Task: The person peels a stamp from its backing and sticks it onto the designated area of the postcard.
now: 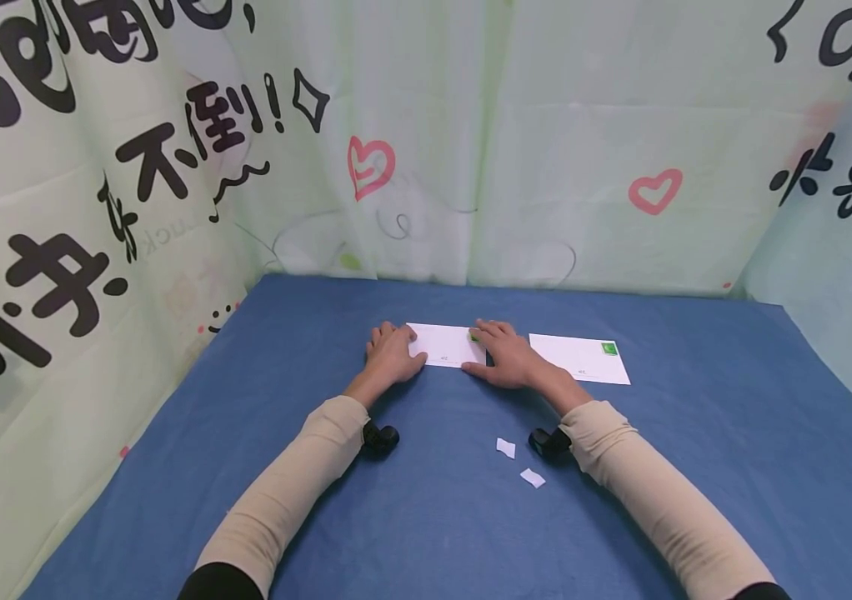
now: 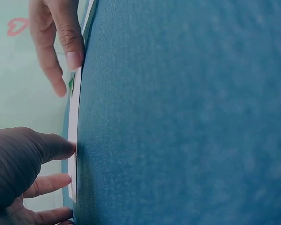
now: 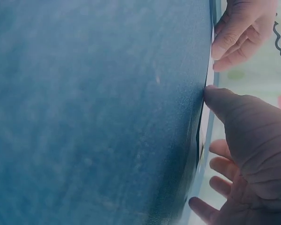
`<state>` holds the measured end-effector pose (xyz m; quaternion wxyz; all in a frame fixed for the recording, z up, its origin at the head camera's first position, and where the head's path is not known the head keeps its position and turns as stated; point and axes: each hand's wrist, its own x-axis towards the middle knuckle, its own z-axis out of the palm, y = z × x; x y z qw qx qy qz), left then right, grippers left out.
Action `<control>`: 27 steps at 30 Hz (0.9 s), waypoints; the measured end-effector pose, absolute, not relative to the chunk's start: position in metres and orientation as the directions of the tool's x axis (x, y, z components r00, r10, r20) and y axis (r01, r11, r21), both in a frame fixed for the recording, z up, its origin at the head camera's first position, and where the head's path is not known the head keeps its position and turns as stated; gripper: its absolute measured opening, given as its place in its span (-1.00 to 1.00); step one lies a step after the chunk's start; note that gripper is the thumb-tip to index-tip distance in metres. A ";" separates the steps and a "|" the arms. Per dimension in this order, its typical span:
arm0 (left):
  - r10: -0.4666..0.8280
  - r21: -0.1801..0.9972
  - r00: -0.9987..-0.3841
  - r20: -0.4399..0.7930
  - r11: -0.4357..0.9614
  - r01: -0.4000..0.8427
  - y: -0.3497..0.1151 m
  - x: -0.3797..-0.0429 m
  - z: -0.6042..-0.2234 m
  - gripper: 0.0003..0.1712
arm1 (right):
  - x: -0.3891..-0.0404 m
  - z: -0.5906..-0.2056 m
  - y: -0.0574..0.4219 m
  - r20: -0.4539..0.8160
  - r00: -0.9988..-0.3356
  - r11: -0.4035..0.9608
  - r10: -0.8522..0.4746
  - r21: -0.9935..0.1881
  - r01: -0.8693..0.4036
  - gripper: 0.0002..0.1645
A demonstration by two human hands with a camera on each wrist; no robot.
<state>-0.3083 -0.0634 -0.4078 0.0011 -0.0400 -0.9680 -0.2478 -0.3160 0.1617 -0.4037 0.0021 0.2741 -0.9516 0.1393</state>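
A white envelope (image 1: 443, 345) with a green stamp at its right end lies flat on the blue cloth, between both hands. My left hand (image 1: 391, 357) rests at its left end, thumb at the near corner and fingers spread. Over the right end lies my right hand (image 1: 507, 357), its fingers partly covering the stamp and its thumb along the near edge. The left wrist view shows the envelope (image 2: 73, 126) edge-on as a thin strip, with the left thumb touching it. In the right wrist view, the right thumb (image 3: 218, 96) touches the near edge, with the fingers extended.
A second white envelope (image 1: 572, 357) with a green stamp (image 1: 609, 348) lies just right of the right hand, partly behind its wrist. Two small white paper scraps (image 1: 505, 447) lie nearer me. Printed curtains (image 1: 531, 167) hang behind and beside the blue-covered table (image 1: 441, 533).
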 end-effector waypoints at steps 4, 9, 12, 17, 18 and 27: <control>0.073 0.474 -0.997 0.020 0.877 0.074 -0.062 -0.309 -0.407 -0.49 | -0.317 -0.404 0.162 0.023 -0.850 0.817 -0.526 -0.265 -0.513 -0.15; 0.072 0.482 -0.997 0.020 0.873 0.073 -0.063 -0.309 -0.408 -0.50 | -0.317 -0.403 0.162 -0.066 -0.853 0.832 -0.518 -0.268 -0.485 -0.14; 0.070 0.493 -0.997 0.028 0.867 0.075 -0.065 -0.309 -0.410 -0.51 | -0.317 -0.403 0.162 -0.097 -0.849 0.836 -0.520 -0.263 -0.482 -0.14; 0.073 0.530 -0.997 0.037 0.844 0.081 -0.070 -0.309 -0.412 -0.52 | -0.316 -0.402 0.161 -0.125 -0.846 0.839 -0.519 -0.263 -0.476 -0.15; 0.073 0.538 -0.997 0.039 0.839 0.083 -0.071 -0.309 -0.412 -0.53 | -0.316 -0.402 0.160 -0.129 -0.845 0.840 -0.519 -0.262 -0.475 -0.15; 0.098 0.593 -0.994 0.055 0.797 0.112 -0.083 -0.313 -0.420 -0.52 | -0.315 -0.399 0.161 -0.132 -0.847 0.842 -0.514 -0.268 -0.469 -0.12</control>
